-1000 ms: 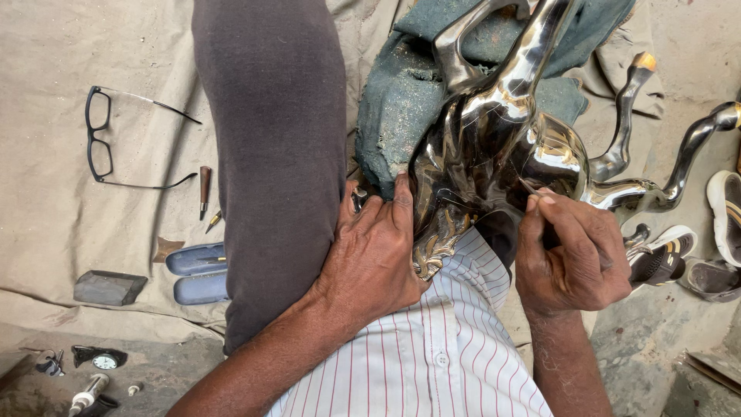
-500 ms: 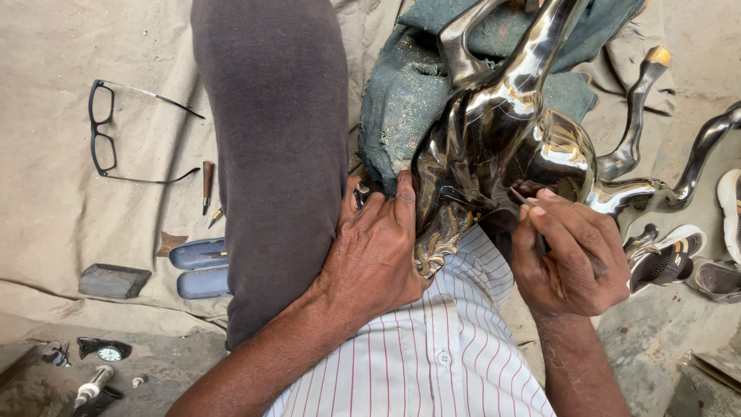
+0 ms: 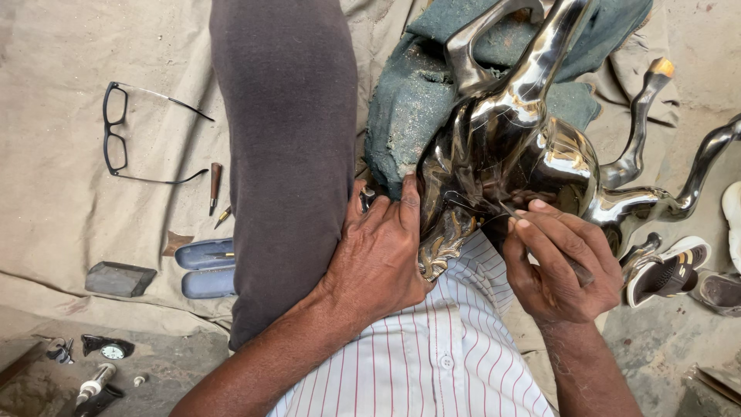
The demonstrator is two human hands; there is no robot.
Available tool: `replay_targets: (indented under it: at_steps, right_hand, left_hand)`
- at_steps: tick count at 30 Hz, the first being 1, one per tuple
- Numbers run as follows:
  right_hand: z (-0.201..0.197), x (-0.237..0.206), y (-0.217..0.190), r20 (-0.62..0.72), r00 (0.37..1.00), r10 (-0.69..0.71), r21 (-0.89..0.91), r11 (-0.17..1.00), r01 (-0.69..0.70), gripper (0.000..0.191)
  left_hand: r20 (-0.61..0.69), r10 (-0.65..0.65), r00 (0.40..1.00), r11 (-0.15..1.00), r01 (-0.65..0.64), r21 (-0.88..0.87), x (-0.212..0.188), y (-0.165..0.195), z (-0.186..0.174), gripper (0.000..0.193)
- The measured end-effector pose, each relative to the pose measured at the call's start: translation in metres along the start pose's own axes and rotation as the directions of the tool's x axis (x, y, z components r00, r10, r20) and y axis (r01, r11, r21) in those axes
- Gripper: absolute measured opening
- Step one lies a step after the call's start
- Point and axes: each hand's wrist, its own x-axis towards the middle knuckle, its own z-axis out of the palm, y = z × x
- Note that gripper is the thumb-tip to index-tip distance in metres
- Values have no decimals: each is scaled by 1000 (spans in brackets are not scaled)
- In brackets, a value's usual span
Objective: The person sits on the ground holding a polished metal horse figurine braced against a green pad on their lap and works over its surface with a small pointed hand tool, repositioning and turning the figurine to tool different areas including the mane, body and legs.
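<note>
Seen from above: one tan ground cloth (image 3: 54, 193) spread under everything, one outstretched leg in dark grey trousers (image 3: 285, 139) well left of the working fingers, one crumpled teal cloth (image 3: 409, 108) just beyond the left fingertips. Resting on that cloth and over the lap, one polished metal animal figure (image 3: 509, 147), mirror-bright, limbs curving away to the upper right. One striped white shirt (image 3: 432, 363) below both wrists.

Left hand (image 3: 378, 255) pressed flat against the figure's near flank, fingers (image 3: 409, 202) spread and only loosely curled, steadying it, grasping nothing else. Right hand (image 3: 556, 270) closed tight in a pencil grip round one thin metal engraving tool (image 3: 511, 211), tip laid on the figure's belly just ahead of the thumb and forefinger.

Right of the right hand, on bare floor, two sandals (image 3: 668, 270), one beside the other.

Far left of the left hand, on the cloth: one pair of black-rimmed glasses (image 3: 120, 131), lenses up, arms open; one open blue glasses case (image 3: 204, 266) showing two halves; one dark flat block (image 3: 120, 278); one wooden-handled tool (image 3: 214, 185) with one smaller pointed tool (image 3: 222, 217) beside it. Lower left, off the cloth's edge, a few small oddments, too small to count or tell apart.
</note>
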Motion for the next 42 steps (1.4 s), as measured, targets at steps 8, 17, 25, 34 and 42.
replay_targets:
  at_steps: [8,17,25,34,42]
  right_hand:
    - [-2,6,-3,42,998,-44,-6,999,44,28]
    - [-3,1,5,44,999,-28,56,998,25,25]
    - [-6,53,34,84,992,-89,262,963,64,21]
    - [-2,83,15,139,969,-204,213,962,172,27]
    - [-1,77,17,140,970,-201,184,968,174,30]
  left_hand:
    - [11,-1,1000,1000,0,13,-2,0,-2,121]
    - [12,-2,1000,1000,2,-2,-3,1,-4,117]
    - [-19,0,1000,1000,-1,-12,-4,-1,-1,116]
    - [-22,5,1000,1000,-4,9,-3,-5,2,119]
    - [-9,10,1000,1000,-9,14,-3,-6,1,116]
